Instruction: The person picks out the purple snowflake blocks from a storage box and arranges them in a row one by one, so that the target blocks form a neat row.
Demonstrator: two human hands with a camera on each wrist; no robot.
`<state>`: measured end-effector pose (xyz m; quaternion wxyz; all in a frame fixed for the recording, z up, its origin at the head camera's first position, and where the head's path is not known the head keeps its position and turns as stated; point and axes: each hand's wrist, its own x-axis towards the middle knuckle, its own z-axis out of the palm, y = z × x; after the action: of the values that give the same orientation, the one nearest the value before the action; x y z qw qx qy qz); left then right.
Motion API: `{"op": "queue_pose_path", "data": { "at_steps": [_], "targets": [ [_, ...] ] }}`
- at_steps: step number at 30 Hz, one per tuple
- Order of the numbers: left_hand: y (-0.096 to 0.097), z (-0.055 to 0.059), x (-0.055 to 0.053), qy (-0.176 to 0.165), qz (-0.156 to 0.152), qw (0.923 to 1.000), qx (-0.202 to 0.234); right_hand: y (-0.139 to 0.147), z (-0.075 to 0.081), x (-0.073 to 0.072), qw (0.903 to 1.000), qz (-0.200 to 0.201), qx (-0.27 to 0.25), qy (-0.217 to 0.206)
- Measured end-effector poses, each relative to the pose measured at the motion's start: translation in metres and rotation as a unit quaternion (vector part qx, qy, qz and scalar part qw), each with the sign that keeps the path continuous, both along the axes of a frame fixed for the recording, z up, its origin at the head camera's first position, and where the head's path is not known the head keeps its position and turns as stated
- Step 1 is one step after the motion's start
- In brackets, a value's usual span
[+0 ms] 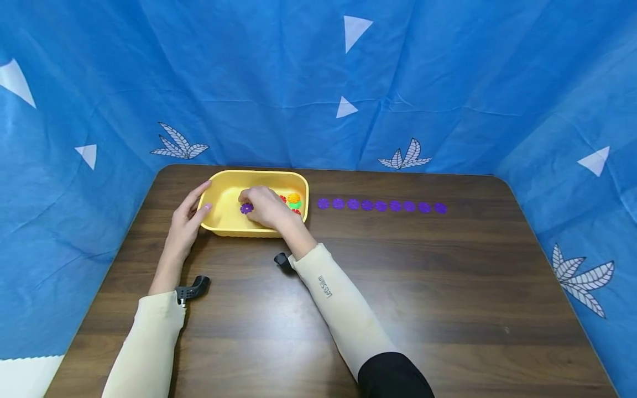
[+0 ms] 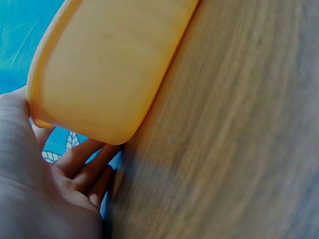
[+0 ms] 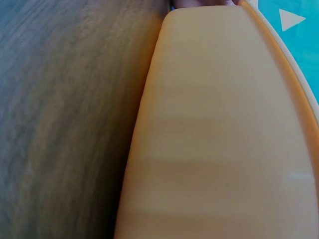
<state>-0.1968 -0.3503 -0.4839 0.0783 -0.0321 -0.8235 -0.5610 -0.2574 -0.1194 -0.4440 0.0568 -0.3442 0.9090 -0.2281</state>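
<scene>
A yellow plastic tray (image 1: 256, 230) stands at the back left of the table. My left hand (image 1: 184, 224) holds its left end, thumb at the rim and fingers along the outside; in the left wrist view the fingers (image 2: 82, 167) show beyond the tray wall (image 2: 107, 74). My right hand (image 1: 269, 207) reaches inside, with fingers and thumb curled at the edges of a purple flower-shaped piece (image 1: 246, 208). Red, orange (image 1: 294, 198) and green (image 1: 296, 205) pieces lie at the tray's right end, partly hidden by that hand. The right wrist view shows mostly the tray's outer wall (image 3: 214, 124).
Several purple flower-shaped pieces (image 1: 380, 205) lie in a row to the right of the tray, on the brown wooden table (image 1: 448, 287). A blue cloth (image 1: 278, 72) with white shapes hangs behind the table and at both sides.
</scene>
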Motion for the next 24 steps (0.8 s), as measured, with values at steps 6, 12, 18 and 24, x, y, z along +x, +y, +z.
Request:
{"op": "queue_pose_path", "data": {
  "at_steps": [6, 12, 18, 24],
  "targets": [
    [0.001, 0.001, -0.001, -0.001, 0.001, 1.0000, 0.004, -0.002, -0.001, 0.001, 0.9997, 0.009, 0.013, 0.020],
    [0.006, 0.010, 0.004, -0.009, 0.001, 0.9999, 0.005, -0.001, -0.001, 0.002, 0.9991, 0.007, 0.019, 0.037],
    [0.014, 0.025, 0.012, -0.015, -0.003, 0.9997, 0.020, 0.004, 0.000, 0.004, 0.9994, 0.007, -0.005, 0.033],
    [0.006, 0.009, 0.003, -0.007, 0.002, 1.0000, 0.005, 0.012, 0.008, 0.006, 0.9966, 0.003, -0.082, -0.006]
  ]
}}
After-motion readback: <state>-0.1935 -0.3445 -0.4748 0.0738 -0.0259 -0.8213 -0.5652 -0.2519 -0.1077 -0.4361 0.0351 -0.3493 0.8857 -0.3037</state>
